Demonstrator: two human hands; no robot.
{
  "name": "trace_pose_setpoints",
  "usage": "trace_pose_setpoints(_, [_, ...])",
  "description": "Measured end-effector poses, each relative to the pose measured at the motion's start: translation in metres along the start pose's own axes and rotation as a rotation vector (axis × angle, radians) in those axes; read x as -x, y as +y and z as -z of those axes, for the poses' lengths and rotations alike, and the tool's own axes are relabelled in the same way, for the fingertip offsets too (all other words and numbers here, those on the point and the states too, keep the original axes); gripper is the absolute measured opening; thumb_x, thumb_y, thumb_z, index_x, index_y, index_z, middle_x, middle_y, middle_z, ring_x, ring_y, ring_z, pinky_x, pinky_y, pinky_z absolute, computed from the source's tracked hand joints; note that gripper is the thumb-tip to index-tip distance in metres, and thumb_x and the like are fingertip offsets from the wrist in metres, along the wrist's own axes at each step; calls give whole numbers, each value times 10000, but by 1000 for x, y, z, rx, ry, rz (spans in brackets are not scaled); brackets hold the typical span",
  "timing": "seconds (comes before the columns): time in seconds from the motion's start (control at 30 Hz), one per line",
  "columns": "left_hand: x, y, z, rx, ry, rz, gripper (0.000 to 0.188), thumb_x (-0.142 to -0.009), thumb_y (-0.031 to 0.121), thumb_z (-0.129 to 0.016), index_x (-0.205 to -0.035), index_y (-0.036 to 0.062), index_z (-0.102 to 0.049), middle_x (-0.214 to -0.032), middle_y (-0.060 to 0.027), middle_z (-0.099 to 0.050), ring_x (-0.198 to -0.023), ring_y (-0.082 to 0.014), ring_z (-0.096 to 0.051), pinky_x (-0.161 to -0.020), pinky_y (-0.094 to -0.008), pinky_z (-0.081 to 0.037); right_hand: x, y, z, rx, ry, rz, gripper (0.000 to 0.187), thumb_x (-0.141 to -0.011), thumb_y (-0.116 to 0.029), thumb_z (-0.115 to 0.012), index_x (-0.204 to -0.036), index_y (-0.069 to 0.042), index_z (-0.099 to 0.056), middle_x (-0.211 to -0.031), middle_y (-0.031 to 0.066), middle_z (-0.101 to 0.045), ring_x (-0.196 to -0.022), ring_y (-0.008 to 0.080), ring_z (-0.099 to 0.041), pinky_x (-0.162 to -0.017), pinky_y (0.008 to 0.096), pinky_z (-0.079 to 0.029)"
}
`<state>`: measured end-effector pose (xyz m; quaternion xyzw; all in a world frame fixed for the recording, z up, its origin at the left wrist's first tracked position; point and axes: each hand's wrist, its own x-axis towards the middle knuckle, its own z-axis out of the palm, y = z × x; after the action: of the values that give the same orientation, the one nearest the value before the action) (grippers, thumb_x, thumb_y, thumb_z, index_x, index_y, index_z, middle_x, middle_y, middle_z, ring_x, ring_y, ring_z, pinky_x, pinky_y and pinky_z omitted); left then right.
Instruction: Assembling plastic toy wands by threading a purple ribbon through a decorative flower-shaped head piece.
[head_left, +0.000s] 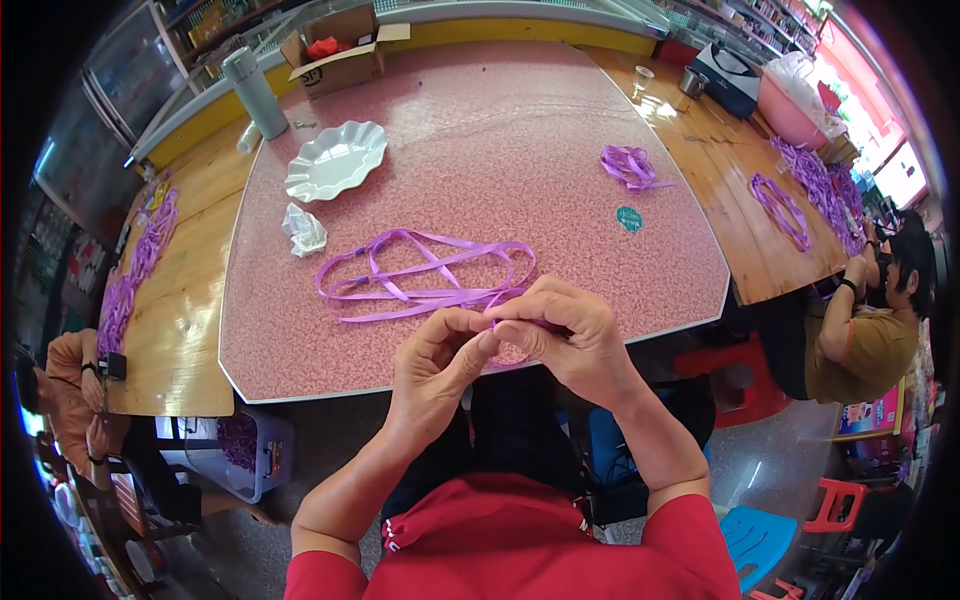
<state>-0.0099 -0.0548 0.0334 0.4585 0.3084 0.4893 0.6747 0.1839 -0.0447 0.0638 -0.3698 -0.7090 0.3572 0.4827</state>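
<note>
Both of my hands meet over the near edge of the pink speckled table top (450, 190). My left hand (438, 358) is closed in a pinch on a purple ribbon (470, 297). Against its fingertips, my right hand (565, 330) pinches the same ribbon. Between the fingers only a small purple bit shows, and a short loop hangs below them. Beyond my hands, long loops of purple ribbon (405, 262) lie flat on the table, with small darker purple pieces on two of the strands.
Left of the ribbon are crumpled white tissue (304, 230) and a scalloped white plate (338, 162). Farther back stand a pale green flask (255, 95) and an open cardboard box (340, 55). A purple ribbon bundle (630, 167) lies at right. People sit at both sides.
</note>
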Motion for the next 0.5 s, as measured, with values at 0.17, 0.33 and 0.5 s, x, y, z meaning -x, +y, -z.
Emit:
trace_pose_setpoints(0.17, [-4, 3, 0, -58, 56, -95, 109, -966, 85, -695, -1052, 22, -677, -968, 14, -605, -826, -36, -525, -708, -191, -409, -1, -1, 5, 41, -32, 74, 188, -905, -35, -733, -1092, -26, -740, -869, 39, -649, -752, 104, -576, -649, 250, -455])
trace_pose_setpoints(0.33, [-5, 3, 4, -72, 59, -137, 90, -959, 57, -698, -1042, 26, -706, -917, 43, -541, -810, -30, -500, -677, -197, -383, 7, -14, 5, -253, 73, -232, 255, -889, 18, -734, -1141, -17, -713, -931, 47, -684, -812, 103, -614, -699, 240, -492])
trace_pose_setpoints(0.5, [-5, 4, 3, -32, -5, -125, 111, -948, 42, -704, -1058, 24, -703, -982, 13, -568, -894, -55, -545, -777, -216, -439, 10, 7, 0, -318, 47, -90, 204, -876, 33, -741, -1076, -5, -729, -966, 67, -706, -835, 112, -647, -730, 230, -518])
